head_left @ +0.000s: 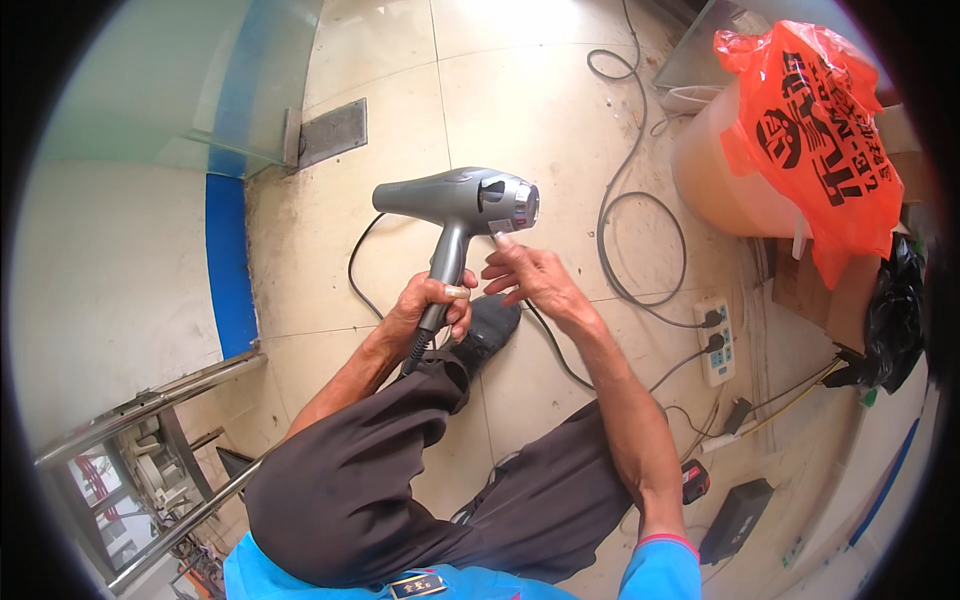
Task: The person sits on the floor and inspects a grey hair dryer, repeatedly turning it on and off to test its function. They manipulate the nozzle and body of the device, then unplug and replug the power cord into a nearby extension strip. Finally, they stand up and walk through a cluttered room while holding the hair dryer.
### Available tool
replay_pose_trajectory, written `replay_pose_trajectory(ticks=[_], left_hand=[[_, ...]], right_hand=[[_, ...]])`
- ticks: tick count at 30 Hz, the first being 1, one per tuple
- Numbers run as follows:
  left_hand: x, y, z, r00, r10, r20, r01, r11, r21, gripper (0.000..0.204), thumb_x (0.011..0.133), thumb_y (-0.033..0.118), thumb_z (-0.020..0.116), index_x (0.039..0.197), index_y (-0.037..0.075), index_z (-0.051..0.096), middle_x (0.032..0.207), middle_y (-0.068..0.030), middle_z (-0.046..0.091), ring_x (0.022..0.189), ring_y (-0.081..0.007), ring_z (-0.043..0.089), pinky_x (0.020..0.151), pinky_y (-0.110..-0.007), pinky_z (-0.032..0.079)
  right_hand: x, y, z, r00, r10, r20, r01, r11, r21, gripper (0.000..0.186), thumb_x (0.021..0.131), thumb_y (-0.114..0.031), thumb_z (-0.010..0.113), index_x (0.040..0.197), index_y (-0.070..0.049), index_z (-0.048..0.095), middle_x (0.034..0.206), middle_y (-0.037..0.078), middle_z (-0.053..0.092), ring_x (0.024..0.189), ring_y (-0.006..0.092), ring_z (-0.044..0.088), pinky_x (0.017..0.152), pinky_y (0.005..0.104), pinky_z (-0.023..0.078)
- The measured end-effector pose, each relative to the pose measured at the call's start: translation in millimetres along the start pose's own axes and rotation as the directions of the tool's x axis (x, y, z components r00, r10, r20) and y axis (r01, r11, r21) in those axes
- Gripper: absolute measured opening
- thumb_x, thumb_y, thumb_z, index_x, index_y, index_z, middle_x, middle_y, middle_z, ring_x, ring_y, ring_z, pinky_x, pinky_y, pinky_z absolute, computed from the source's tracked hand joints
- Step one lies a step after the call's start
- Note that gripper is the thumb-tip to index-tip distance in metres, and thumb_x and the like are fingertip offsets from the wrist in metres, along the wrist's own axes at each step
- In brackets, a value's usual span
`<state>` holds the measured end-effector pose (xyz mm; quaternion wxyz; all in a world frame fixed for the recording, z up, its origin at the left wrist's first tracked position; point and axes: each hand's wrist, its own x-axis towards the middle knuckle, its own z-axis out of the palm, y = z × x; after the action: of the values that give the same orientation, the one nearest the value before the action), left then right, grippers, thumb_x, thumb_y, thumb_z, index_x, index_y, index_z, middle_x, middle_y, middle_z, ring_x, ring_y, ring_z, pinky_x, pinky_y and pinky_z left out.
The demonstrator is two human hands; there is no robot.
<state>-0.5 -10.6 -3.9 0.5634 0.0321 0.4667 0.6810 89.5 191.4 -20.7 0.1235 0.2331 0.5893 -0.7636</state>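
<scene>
A grey hair dryer (430, 198) is held up in front of me, its nozzle pointing left and its shiny rear end to the right. My left hand (436, 302) wraps round the handle, with the cord leaving from the handle's lower end. Just below the dryer's rear, my right hand (535, 278) is raised with bent fingers somewhat apart. Its index fingertip reaches up to a small pale label (500, 227) on the housing. Whether the finger touches that label I cannot tell. Nothing shows held in the right hand.
A power strip (715, 342) with two plugs lies on the tiled floor to the right. Grey cable (683, 240) loops across the tiles. A bucket (705, 165) under an orange plastic bag (815, 130) stands far right. A dark box (737, 520) lies lower right; a metal-framed cart (150, 470) stands left.
</scene>
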Motion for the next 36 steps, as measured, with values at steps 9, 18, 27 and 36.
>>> replay_pose_trajectory(ticks=[9,18,27,36], left_hand=[[7,3,18,0.999,-0.04,-0.01,0.041,0.947,0.32,0.029,0.081,0.022,0.071,0.094,-0.002,0.061,0.07,-0.0091,0.062,0.06,-0.019,0.065,0.057,-0.032,0.053],[11,5,32,0.992,-0.053,0.115,0.01,0.939,0.344,0.044,0.082,0.013,0.076,0.117,-0.005,0.056,0.077,-0.0108,0.064,0.064,-0.021,0.068,0.056,-0.032,0.055],[18,-16,9,0.996,-0.046,-0.082,0.087,0.792,0.605,0.035,0.102,0.035,0.064,0.091,0.002,0.068,0.065,-0.0017,0.062,0.064,-0.0106,0.061,0.06,-0.028,0.048],[62,14,3,0.988,0.154,0.028,-0.061,0.214,0.975,0.059,0.094,0.051,0.065,0.128,0.003,0.062,0.086,-0.0178,0.07,0.081,-0.0309,0.069,0.075,-0.042,0.054]], right_hand=[[-13,-3,21,0.984,-0.14,0.113,0.11,0.965,0.237,0.054,0.093,-0.047,0.07,0.107,0.005,0.067,0.096,0.015,0.069,0.09,0.021,0.069,0.081,0.0344,0.056],[-20,-9,23,0.976,-0.181,0.121,0.115,0.9,0.421,0.049,0.09,-0.03,0.07,0.115,0.011,0.065,0.111,0.022,0.07,0.079,0.0241,0.073,0.056,0.0318,0.064],[13,-4,15,0.917,-0.197,-0.348,0.333,0.857,0.393,0.038,0.091,-0.023,0.07,0.11,0.009,0.065,0.103,0.019,0.072,0.094,0.0259,0.071,0.091,0.0398,0.057],[50,9,19,0.816,-0.261,-0.515,0.477,0.807,0.348,0.026,0.088,-0.009,0.069,0.106,0.005,0.057,0.089,0.015,0.069,0.073,0.0257,0.073,0.065,0.0365,0.061]])
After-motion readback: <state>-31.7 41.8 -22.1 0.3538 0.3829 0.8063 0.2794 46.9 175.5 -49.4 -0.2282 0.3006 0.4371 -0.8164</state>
